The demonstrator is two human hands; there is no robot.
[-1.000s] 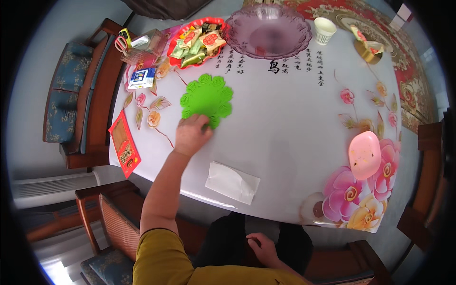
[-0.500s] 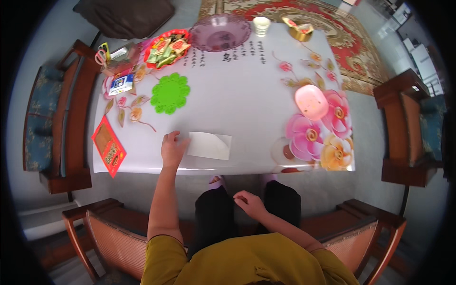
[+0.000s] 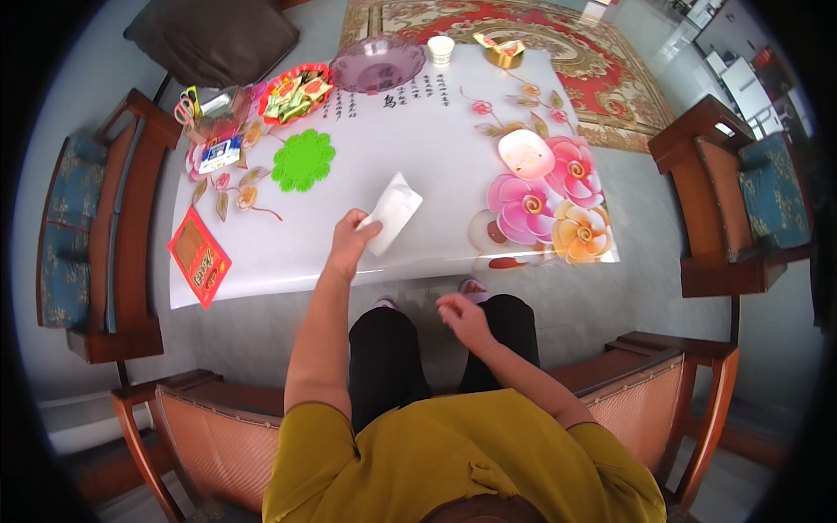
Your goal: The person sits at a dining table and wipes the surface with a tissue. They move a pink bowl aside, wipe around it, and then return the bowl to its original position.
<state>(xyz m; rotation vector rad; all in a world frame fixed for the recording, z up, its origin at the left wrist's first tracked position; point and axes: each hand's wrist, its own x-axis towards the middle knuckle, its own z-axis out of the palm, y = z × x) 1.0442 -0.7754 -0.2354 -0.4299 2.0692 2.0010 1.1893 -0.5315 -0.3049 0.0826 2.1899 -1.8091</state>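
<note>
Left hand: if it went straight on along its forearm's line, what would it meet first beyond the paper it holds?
Probably the purple scalloped-rim bowl at the tabletop's far side; nothing else stands between. The left hand's height is unclear, so it might pass above.

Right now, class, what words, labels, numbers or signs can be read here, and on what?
No wording is copied here.
Tablecloth: black writing; one character large, the rest small and blurred.
Red packet: dark lettering, slanted.
Blue-and-white pack, wrappers: print too small to read.
Cup: pattern or print, cannot tell.
White paper in left hand: none visible.
</note>
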